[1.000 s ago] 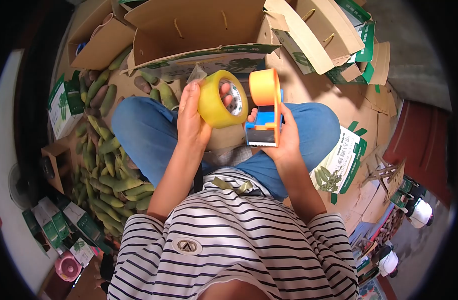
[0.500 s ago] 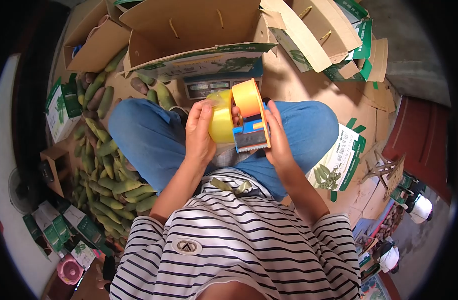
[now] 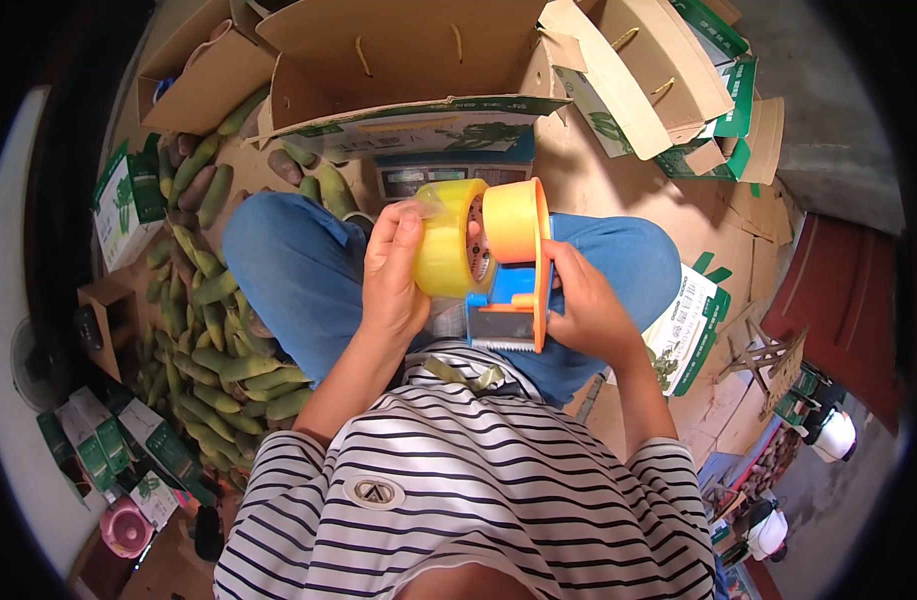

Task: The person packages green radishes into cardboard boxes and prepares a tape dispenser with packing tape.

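Above my lap, my left hand (image 3: pixel 394 265) is closed on a roll of clear yellowish packing tape (image 3: pixel 441 250), a loose end of film showing by the thumb. My right hand (image 3: pixel 587 305) grips an orange and blue tape dispenser (image 3: pixel 514 285) by its orange side plate. The dispenser's round orange hub (image 3: pixel 512 222) faces the open core of the roll, close beside it. Its toothed cutting edge points down toward my body.
An open cardboard box (image 3: pixel 409 60) stands in front of me, with a scale (image 3: pixel 449 175) behind my hands. Green radishes (image 3: pixel 209 370) lie heaped on the left. More cartons (image 3: pixel 649 80) are at the upper right, and a printed radish carton (image 3: pixel 691 325) lies by my right knee.
The dispenser has shifted down and slightly right, its hub now nearer the roll's core. My right hand has moved lower and turned, with its fingers over the side plate.
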Demonstrator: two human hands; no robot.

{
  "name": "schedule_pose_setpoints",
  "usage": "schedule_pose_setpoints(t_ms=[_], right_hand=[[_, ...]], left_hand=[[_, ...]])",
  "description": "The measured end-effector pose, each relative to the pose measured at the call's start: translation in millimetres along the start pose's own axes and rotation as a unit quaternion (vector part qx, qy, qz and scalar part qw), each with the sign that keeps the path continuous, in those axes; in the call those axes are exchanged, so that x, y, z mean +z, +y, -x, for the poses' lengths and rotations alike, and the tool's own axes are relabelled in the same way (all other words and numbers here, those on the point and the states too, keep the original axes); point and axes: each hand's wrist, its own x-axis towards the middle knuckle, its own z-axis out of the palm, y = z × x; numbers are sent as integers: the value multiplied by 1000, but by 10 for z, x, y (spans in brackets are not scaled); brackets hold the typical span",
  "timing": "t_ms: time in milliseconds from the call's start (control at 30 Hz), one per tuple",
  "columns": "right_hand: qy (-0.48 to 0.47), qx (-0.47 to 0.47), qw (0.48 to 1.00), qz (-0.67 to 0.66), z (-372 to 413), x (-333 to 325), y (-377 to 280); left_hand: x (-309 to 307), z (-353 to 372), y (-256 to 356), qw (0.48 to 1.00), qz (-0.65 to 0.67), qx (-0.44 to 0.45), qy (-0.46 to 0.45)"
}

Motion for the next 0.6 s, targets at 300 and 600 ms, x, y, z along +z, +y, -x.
schedule_pose_setpoints(t_ms=[300, 600], right_hand=[[143, -94, 955, 241, 10, 236, -106], [188, -106, 939, 267, -182, 307, -122]], left_hand=[[-35, -47, 16, 1000, -15, 16, 2], [-90, -167, -36, 996, 69, -16, 59]])
